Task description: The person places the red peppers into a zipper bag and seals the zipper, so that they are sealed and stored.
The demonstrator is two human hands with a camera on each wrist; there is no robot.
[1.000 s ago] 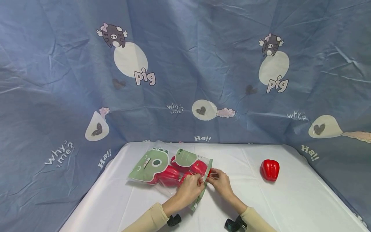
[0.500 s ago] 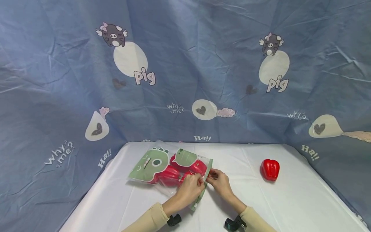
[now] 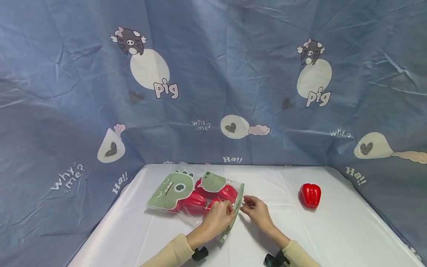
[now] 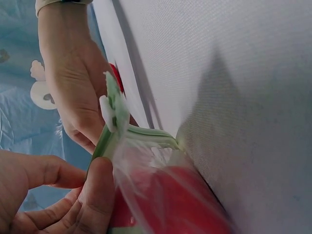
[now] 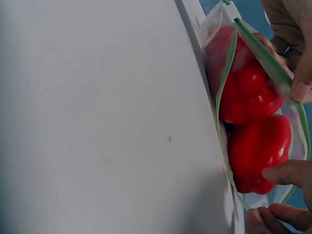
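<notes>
A clear zipper bag (image 3: pixel 165 191) with a green cartoon print lies on the table, holding several red bell peppers (image 3: pixel 192 203). Its green-edged mouth faces right and gapes in the right wrist view, showing two peppers (image 5: pixel 261 146) inside. My left hand (image 3: pixel 217 216) pinches the upper lip of the mouth between thumb and fingers (image 4: pixel 97 195). Just right of the mouth is my right hand (image 3: pixel 259 214), fingers loosely bent and holding nothing. Its thumb (image 5: pixel 292 174) overlaps the nearer pepper in the right wrist view. A white slider (image 5: pixel 233 10) sits at one end of the zip.
Another red bell pepper (image 3: pixel 310 195) lies alone on the right part of the white table (image 3: pixel 337 230). A blue printed curtain (image 3: pixel 267 74) hangs behind the table and down its sides.
My right hand has drawn back a little to the right, away from the bag's mouth; red that showed by its fingers is no longer there. My left hand keeps its pinch in place.
</notes>
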